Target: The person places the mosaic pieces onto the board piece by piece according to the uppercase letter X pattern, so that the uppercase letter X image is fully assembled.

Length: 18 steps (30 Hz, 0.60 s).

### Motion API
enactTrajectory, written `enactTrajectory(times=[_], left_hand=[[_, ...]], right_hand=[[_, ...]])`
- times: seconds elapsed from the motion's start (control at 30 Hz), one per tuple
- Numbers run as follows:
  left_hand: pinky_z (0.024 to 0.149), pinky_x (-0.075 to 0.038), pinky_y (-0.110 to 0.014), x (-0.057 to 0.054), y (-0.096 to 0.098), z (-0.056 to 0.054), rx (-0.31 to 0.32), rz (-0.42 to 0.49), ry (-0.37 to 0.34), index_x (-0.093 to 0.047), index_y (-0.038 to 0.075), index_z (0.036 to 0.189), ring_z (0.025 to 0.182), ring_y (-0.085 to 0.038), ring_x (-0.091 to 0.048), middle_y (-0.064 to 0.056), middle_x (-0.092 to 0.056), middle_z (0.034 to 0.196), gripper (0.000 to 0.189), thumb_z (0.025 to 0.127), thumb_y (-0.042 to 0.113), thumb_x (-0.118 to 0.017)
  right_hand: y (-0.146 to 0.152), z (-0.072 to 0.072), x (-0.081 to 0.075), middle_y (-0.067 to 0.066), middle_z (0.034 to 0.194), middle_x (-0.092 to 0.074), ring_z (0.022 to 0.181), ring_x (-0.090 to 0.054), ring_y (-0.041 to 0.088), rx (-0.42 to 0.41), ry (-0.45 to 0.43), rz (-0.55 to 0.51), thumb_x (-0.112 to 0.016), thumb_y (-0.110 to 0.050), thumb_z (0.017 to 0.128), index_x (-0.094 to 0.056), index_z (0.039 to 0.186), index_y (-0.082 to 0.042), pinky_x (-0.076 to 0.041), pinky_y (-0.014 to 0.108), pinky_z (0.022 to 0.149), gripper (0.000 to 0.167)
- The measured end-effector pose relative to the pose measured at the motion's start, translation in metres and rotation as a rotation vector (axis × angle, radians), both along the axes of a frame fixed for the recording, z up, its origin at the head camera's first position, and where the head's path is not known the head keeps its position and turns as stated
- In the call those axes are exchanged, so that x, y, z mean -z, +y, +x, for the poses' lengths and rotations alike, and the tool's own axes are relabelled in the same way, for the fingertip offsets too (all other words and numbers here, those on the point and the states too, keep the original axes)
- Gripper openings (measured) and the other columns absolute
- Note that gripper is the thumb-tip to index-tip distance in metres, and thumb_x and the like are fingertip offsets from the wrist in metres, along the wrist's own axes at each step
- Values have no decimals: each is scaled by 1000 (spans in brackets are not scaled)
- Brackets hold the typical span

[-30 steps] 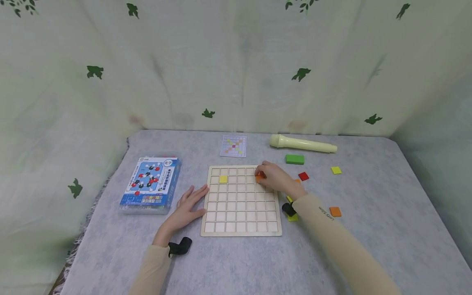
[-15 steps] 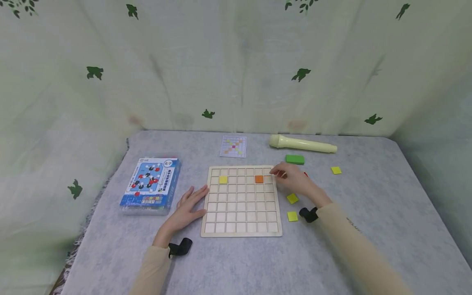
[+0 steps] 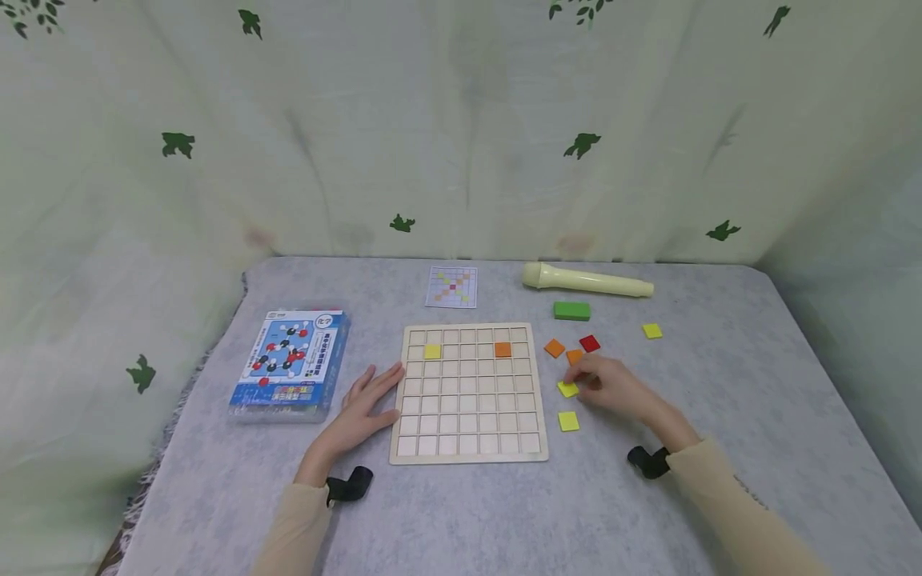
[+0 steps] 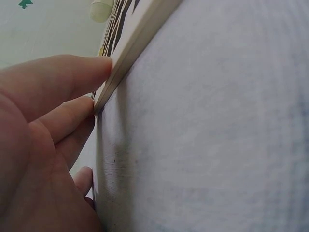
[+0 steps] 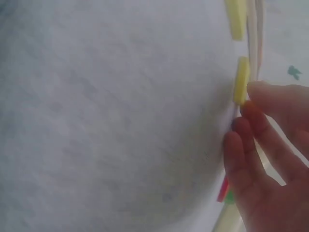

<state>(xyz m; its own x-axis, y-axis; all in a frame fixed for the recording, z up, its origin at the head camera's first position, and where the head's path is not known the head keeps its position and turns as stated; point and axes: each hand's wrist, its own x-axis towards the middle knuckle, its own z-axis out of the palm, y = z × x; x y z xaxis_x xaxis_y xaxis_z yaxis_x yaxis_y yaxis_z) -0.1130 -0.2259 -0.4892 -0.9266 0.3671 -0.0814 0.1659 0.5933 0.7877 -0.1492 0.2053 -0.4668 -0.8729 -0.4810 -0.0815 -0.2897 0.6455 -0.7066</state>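
A square wooden grid board [image 3: 468, 458] lies on the table. One yellow tile [image 3: 432, 352] and one orange tile [image 3: 503, 350] sit in its second row from the back. My left hand [image 3: 363, 412] rests at the board's left edge with fingers spread, and in the left wrist view the thumb and fingertips touch the board's side [image 4: 128, 53]. At right, my right hand [image 3: 615, 390] has its thumb and fingertips at a yellow tile [image 3: 567, 390], which lies on the cloth. In the right wrist view that yellow tile [image 5: 241, 79] shows largely uncovered beside the fingertips.
Beside the board lie another yellow tile [image 3: 568, 421], two orange tiles [image 3: 554, 348], a red tile [image 3: 590, 343] and a green block [image 3: 572, 310]. Farther right is a yellow tile [image 3: 651, 330]. Behind are a pattern card [image 3: 451, 288] and a pale microphone-shaped object [image 3: 587, 281]. A blue-labelled box [image 3: 290, 364] stands left.
My right hand has let go of the orange tile in the board's second row, then moved right and nearer to a loose yellow tile. The left hand stays at the board's edge.
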Motion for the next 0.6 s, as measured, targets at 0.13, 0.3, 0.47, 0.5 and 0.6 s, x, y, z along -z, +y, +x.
enactTrajectory(times=[0.13,0.3,0.47,0.5,0.6], left_hand=[[105,2,-64,0,1,0,-4,1,-3,-32,9,150,143,-35,7,-7,-21,157,67,92,20,-63],[105,2,-64,-1,1,1,-5,1,3,-32,7,150,143,-36,7,-9,-22,157,67,92,21,-63],[105,2,-64,-2,1,2,-6,5,3,-32,7,150,143,-37,7,-9,-22,157,66,92,19,-63],[105,2,-64,-2,1,2,-5,5,3,-32,7,150,142,-37,7,-9,-22,157,66,92,19,-63],[105,2,-64,-2,1,2,-7,5,1,-32,8,150,143,-36,6,-8,-22,157,67,92,19,-63]], right_hand=[[-5,1,3,8,111,-62,104,-55,27,-5,63,72,-68,6,81,-65,94,-11,-48,39,84,22],[-9,-4,2,0,94,-61,88,-56,19,-19,97,60,-69,4,79,-64,93,-10,-48,35,76,20],[-24,-11,-4,-2,92,-59,85,-55,15,-25,100,-26,-69,2,81,-65,97,-8,-50,33,77,19],[-30,-13,-5,-1,93,-59,86,-55,16,-32,97,-43,-69,2,81,-65,98,-7,-50,33,78,19],[-49,-20,-10,1,95,-60,86,-55,18,-60,102,-78,-68,4,81,-66,99,-4,-50,33,78,20]])
